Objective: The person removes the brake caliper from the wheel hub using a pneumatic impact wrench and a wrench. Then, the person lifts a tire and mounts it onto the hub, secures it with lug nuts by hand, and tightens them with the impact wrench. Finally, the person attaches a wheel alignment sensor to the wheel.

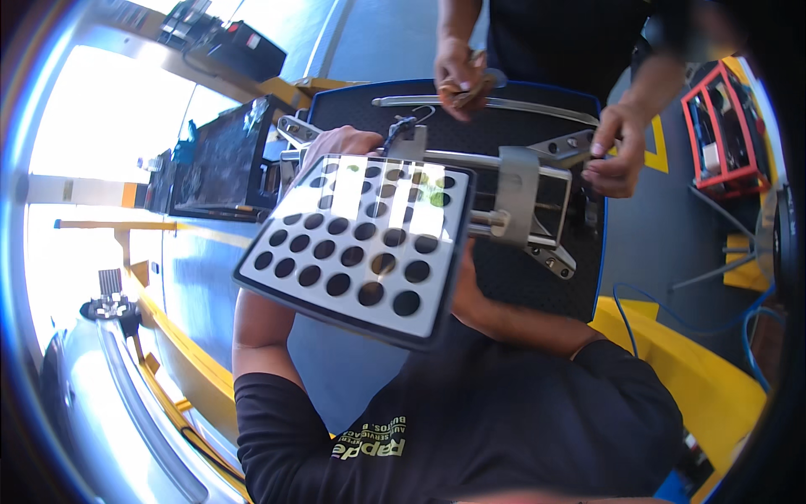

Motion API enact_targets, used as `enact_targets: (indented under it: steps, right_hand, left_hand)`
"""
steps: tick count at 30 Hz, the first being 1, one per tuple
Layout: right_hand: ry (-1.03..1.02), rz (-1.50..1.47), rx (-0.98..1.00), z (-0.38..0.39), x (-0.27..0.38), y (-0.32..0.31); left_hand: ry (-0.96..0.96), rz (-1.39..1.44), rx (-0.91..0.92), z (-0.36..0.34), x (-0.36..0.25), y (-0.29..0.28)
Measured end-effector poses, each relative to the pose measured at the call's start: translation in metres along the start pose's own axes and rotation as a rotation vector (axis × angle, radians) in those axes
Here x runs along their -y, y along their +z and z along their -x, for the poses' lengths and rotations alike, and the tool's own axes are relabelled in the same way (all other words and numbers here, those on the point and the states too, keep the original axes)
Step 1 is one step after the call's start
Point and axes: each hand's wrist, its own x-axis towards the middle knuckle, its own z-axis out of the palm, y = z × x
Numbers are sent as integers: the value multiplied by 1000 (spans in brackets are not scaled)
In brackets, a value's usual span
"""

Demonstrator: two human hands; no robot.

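Observation:
A wheel alignment clamp [518, 193] with chrome rails and grey slotted arms lies across a black-topped stand. In front of it, tilted toward me, is a target board [361, 269] with rows of dark circles and glare on its upper half. My left hand [347, 143] curls over the clamp's left side, its fingers partly behind the board's top edge. My right hand [467, 281] reaches up behind the board's right edge; its fingers are hidden. Across from me, a person's hand [617, 155] touches the clamp's right arm, and that person's other hand [457, 76] holds a crumpled brown cloth [470, 80].
A long metal bar [495, 104] lies on the stand's black top [554, 294] behind the clamp. A dark equipment box [222, 164] is at left, above yellow rails [180, 336]. A red rack [726, 134], a blue hose [672, 328] and yellow machinery [705, 378] are at right.

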Motion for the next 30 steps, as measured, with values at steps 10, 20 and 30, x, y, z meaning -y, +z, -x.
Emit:
enact_targets:
  steps: [10,20,30]
  right_hand:
    - [-419,757,327,55,-12,-21]
    - [-827,1015,592,60,20,28]
    - [-747,852,452,82,9,41]
  left_hand:
    - [-272,44,-192,117,-18,-1]
    - [-485,235,-535,246,-45,5]
    - [-420,127,-721,312,-70,49]
